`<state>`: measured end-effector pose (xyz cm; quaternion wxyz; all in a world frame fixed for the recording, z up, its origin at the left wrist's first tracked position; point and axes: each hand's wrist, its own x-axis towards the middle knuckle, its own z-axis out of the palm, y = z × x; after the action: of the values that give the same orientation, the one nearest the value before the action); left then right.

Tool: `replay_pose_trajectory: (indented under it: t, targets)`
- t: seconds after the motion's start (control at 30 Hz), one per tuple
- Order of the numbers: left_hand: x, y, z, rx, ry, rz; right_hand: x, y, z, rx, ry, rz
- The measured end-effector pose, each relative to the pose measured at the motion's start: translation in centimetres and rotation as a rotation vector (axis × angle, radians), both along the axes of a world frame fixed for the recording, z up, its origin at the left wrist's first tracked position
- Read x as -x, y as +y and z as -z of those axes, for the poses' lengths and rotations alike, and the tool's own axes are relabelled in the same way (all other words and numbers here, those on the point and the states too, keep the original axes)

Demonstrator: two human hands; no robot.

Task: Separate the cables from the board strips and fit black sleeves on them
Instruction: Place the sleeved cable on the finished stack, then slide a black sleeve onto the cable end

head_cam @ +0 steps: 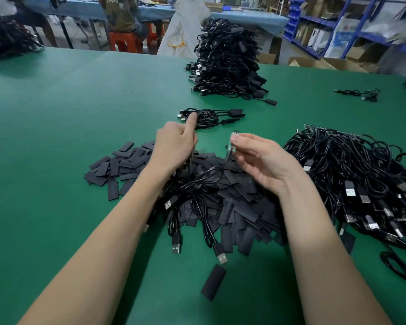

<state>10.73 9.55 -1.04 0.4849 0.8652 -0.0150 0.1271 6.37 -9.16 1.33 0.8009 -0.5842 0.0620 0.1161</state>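
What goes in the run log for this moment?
step: sleeving | right hand: pinches small board | left hand: fingers curled over sleeve pile | finished bundle: beyond

Matt green mat (pixel 80 113) covers the tabletop, smooth, with a soft sheen toward the far edge. The sleeves (pixel 232 207) heaped at the middle look like matt black plastic or rubber, flat and dull; one loose sleeve (pixel 213 285) near the front edge looks faintly grainy. Cables (pixel 352 174) at the right edge wear glossy black plastic jackets, their plugs (pixel 222 258) tipped in bright bare metal. The small board end (pixel 234 137) pinched in the right hand (pixel 260 160) glints silvery, metallic. The stack (pixel 227 64) at the far edge has the same shiny black plastic. Beyond the table, orange plastic stools (pixel 124 42), brown cardboard boxes (pixel 326 63), blue-painted metal shelves (pixel 352 24).
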Motion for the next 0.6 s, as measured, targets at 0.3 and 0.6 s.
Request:
replay_pose_trajectory:
  t: [0.3,0.6]
  targets:
    - [0.8,-0.3,-1.6,0.199,0.238,0.398,-0.6,-0.2,1.0,0.030,-0.038,0.062]
    - [1.1,-0.6,-1.5,0.584,0.355,0.262,-0.3,-2.1,0.7,0.989,-0.193,-0.111]
